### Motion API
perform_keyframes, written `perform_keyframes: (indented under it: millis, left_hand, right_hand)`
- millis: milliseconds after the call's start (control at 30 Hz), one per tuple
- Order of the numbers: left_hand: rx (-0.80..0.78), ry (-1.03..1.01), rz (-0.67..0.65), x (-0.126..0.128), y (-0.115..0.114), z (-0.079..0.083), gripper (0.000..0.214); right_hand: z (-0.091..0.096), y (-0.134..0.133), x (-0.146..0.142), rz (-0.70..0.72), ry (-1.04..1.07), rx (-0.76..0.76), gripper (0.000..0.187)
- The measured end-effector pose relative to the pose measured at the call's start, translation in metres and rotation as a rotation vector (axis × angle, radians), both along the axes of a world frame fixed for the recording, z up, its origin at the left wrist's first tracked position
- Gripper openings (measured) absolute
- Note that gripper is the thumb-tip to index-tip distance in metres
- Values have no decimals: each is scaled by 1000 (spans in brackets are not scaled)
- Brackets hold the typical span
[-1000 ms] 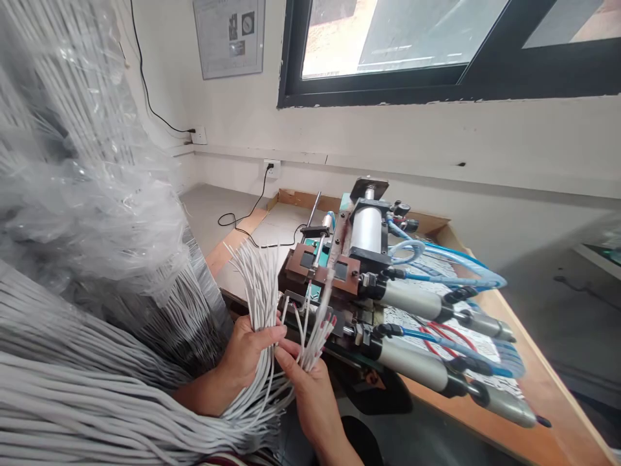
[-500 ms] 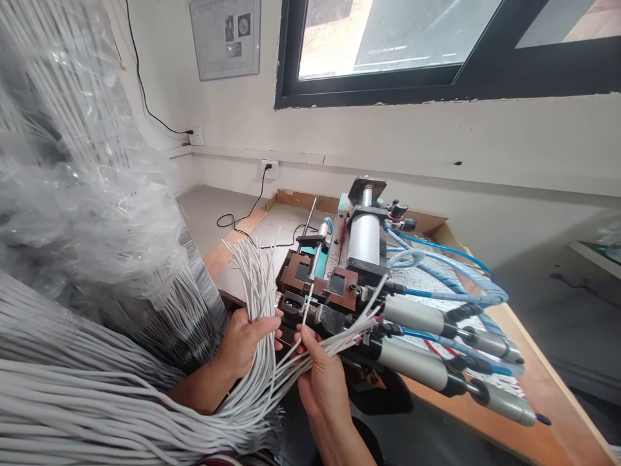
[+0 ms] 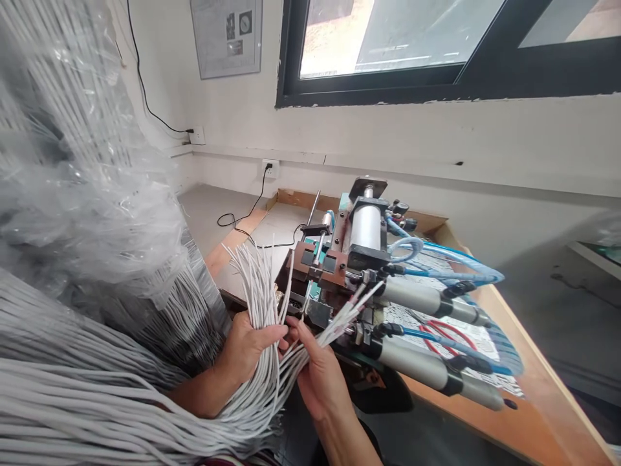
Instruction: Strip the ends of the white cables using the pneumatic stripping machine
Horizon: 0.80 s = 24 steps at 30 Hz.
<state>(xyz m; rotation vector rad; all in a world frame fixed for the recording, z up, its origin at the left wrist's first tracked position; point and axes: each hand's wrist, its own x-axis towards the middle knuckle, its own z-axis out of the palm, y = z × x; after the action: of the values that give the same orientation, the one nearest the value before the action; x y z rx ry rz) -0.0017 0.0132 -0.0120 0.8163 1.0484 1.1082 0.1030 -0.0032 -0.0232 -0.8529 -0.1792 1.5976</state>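
My left hand [image 3: 247, 349] is closed round a thick bunch of white cables [image 3: 257, 285] whose cut ends fan upward. My right hand [image 3: 317, 375] grips a smaller group of the same white cables [image 3: 342, 320], their stripped ends with coloured cores pointing right toward the machine [image 3: 339, 272]. The two hands touch at the fingertips, just in front of the machine's brown jaw block [image 3: 320, 262]. The cables trail down and left into a big heap [image 3: 72, 401].
The pneumatic machine has a silver cylinder [image 3: 366, 226], blue air hoses [image 3: 436, 259] and two long grey cylinders [image 3: 427, 366] on a wooden bench [image 3: 543, 414]. Clear plastic wrap [image 3: 82, 194] covers more cables at left. A black power cord [image 3: 242, 223] runs to a wall socket [image 3: 270, 168].
My right hand has drawn its cable group back from the machine toward my left hand, and its fingertips now meet the left thumb. The left hand has barely moved.
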Motion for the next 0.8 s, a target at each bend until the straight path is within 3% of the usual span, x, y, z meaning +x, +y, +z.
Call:
perform_keyframes:
  millis: [100,167,333,467,567,800]
  left_hand:
    - [22,4,-75,2,-5,0,13]
    - [22,14,-106,2,-8,-1,12]
    - [-41,12,40,1,-10,-2,13]
    - [4,-75,-14,4,-10,2,12]
    - [34,-97,-21,5,-8,3,11]
    - [-30,-35,55,-1,3,2,16]
  right_hand:
    - [-1,-6,0,65,-102,94,25]
    - [-7,-11,1,38,-180,121,24]
    - [-26,-22,3,27,-428,152,27]
    - [-28,-26,1,34,-566,249,19]
    - [-28,-24,0,-42,-563,208,19]
    - [-25,-10,1,-179,-324,39,21]
